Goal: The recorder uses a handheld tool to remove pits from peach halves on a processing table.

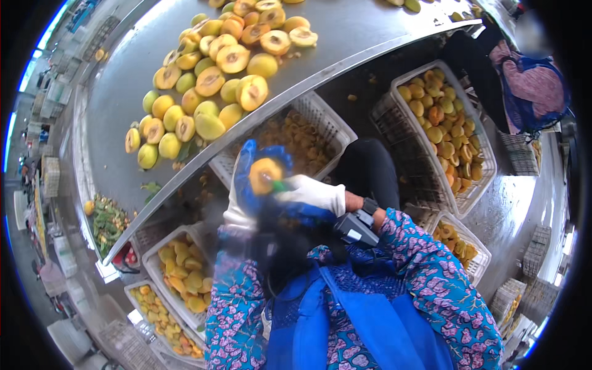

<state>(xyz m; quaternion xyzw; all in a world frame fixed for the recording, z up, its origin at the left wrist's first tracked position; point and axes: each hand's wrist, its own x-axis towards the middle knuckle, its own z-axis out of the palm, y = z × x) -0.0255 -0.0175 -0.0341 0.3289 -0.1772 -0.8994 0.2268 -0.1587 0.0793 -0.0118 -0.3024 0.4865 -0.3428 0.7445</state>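
Observation:
My left hand (243,182), in a blue-and-white work glove, holds a halved yellow peach (265,175) with its cut face up. A small tool with a green handle (279,186) is in my gloved right hand (307,196), its tip at the middle of the fruit. Blur hides the exact shape of the tip. Both hands are in front of the metal table's edge, over a white plastic crate (334,121) that holds brownish fruit scraps (300,136). Many halved and whole-looking peaches (210,83) lie heaped on the metal table (125,83) beyond my hands.
A raised metal rim (296,95) edges the table. Leaves and pits (110,222) lie at its left corner. Crates of peaches stand at right (485,185) and lower left (150,259). Another person (532,88) sits at upper right.

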